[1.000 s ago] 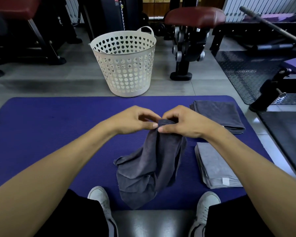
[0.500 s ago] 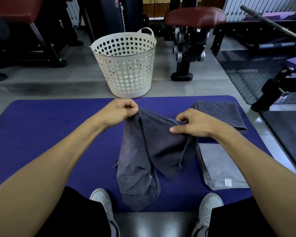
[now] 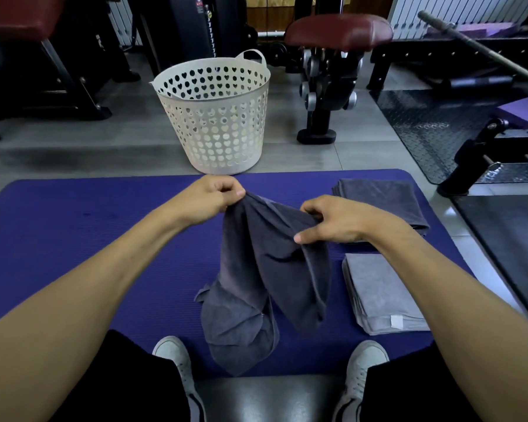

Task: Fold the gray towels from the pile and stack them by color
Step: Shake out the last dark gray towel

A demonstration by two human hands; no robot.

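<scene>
Both hands pinch the top edge of a dark gray towel [image 3: 275,269]: left hand [image 3: 209,199] at one corner, right hand [image 3: 333,222] at another. It hangs between them above the purple mat [image 3: 73,239]; folded dark stack [image 3: 381,202] and light stack [image 3: 378,293] lie just right of the right hand.

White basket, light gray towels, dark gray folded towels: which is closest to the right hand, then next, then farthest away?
From the right hand:
1. Dark gray folded towels, just behind it on the mat's far right.
2. Light gray towels, stacked nearer the person, on the mat's right.
3. White basket, off the mat on the floor, beyond the left hand.
</scene>
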